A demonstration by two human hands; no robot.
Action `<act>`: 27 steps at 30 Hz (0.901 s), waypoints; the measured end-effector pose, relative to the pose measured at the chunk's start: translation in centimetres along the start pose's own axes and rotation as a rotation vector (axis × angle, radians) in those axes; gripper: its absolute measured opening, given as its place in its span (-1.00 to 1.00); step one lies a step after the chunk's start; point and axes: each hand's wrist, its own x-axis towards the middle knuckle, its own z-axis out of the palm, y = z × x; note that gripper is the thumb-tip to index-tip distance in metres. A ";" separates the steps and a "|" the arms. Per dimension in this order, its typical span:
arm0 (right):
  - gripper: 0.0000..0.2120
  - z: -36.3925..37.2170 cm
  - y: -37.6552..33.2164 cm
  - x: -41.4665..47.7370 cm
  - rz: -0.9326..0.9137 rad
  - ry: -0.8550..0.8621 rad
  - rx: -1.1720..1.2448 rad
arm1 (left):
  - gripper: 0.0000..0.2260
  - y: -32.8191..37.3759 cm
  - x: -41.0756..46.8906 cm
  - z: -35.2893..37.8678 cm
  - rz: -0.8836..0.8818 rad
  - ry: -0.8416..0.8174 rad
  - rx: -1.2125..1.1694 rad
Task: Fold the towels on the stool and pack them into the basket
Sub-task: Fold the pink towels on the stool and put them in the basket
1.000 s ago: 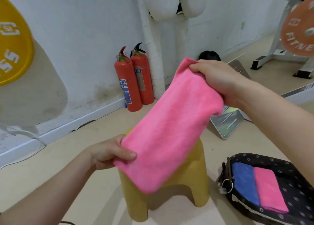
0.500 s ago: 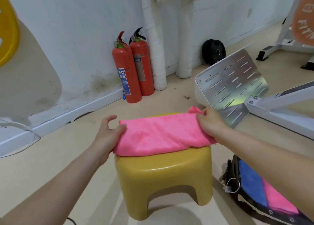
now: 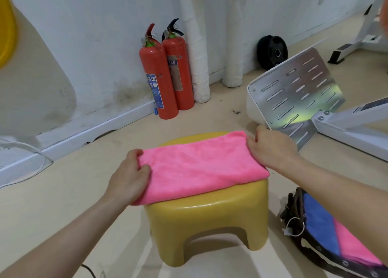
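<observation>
Pink towel (image 3: 201, 168), up in the air a second ago, now lies flat across the stool (image 3: 210, 219). Left hand (image 3: 128, 179) grips its left end and right hand (image 3: 270, 149) pinches the right end, fingers curled. Probably another fold is next, and it is not in the basket (image 3: 294, 206) yet.

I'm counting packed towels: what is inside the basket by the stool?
Two folded towels lie side by side in the basket: a blue towel and a pink towel. The right forearm and the frame edge hide the rest, and nothing under them shows.
</observation>
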 end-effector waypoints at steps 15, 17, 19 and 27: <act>-0.38 1.8 -1.7 -0.4 -0.257 -0.283 0.200 | -0.58 -1.2 0.5 0.7 -0.100 0.030 -0.175; -0.52 1.4 -1.7 -0.6 -0.204 -0.172 0.244 | -0.59 -1.3 0.4 0.3 -0.187 0.003 -0.362; -0.55 0.7 -1.5 -0.4 -0.147 -0.108 0.318 | -0.59 -1.3 0.2 -0.4 -0.240 -0.046 -0.552; -0.79 -2.2 -0.8 0.5 0.166 -0.439 0.723 | -0.42 -0.3 -0.9 -2.0 -0.257 -0.182 -0.852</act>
